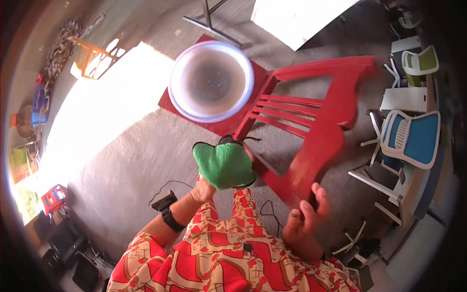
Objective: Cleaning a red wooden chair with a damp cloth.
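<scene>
My left hand (205, 190) grips a green cloth with dark edging (224, 164), bunched beside the frame of a red wooden chair (316, 151). Most of its fingers are hidden behind the cloth. A white basin (181, 104) holding cloudy greyish water stands on the red seat. My right hand (306, 216) is by the near corner of the chair's back. Its fingers are apart and slightly bent, with nothing in them; whether they touch the wood I cannot tell.
White-framed swivel chairs, one with a blue seat (416, 141) and one green (422, 62), stand at the right beside desks. A white tabletop (301, 22) is at the far side. Bright sunlight covers the floor at left. Thin dark cables (270, 209) lie near my legs.
</scene>
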A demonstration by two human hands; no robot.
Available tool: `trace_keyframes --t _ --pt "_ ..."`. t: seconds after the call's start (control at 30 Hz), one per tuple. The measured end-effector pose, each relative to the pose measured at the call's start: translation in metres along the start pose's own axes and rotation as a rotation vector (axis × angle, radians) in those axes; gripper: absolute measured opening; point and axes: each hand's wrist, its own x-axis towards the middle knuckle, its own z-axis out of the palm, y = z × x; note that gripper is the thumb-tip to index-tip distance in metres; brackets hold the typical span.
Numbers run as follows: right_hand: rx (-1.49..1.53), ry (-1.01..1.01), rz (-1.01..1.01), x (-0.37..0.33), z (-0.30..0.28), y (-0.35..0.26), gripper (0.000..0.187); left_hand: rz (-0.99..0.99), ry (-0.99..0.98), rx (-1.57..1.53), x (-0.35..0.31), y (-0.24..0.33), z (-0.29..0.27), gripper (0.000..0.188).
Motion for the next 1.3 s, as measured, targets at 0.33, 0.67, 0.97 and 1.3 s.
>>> trace_keyframes --t 0.33,0.67,0.97,1.3 --pt "0.373 0.189 0.055 0.002 0.011 0.006 0.044 0.912 -0.308 0.754 0.056 0.125 0.062 0.039" --pt "0.306 0.014 0.000 0.025 -0.016 0.003 0.042 1.193 -0.628 1.342 0.180 0.164 0.175 0.035" --pt "0.337 0.013 -0.016 0.021 -0.009 0.005 0.043 0.537 -0.430 0.578 0.309 0.155 0.202 0.037" --pt "0.400 0.006 -0.031 0.022 -0.004 0.004 0.044 0.729 -0.103 0.505 0.361 0.086 0.161 0.024"
